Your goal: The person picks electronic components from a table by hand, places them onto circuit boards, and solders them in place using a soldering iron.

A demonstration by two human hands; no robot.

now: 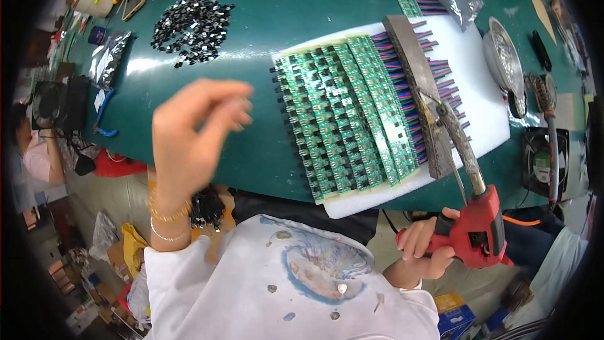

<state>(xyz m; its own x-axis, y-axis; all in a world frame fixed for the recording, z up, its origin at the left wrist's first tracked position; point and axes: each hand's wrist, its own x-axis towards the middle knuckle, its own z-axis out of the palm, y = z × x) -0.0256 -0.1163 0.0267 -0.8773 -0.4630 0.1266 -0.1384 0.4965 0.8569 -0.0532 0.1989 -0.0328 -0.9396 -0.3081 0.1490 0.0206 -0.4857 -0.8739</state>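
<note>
My right hand grips the handle of a red and black soldering gun. Its metal barrel and thin side tube reach up over a heavy grey metal bar. That bar lies across rows of coloured wires beside several green circuit board strips. Small black connectors line the strips on the left. My left hand is raised left of the boards, somewhat blurred, thumb and fingers drawn together; anything between the fingertips cannot be made out.
A pile of small black parts lies on the green table. The boards rest on a white foam sheet. A metal bowl, a black fan and a silvery bag stand around. Another person sits far left.
</note>
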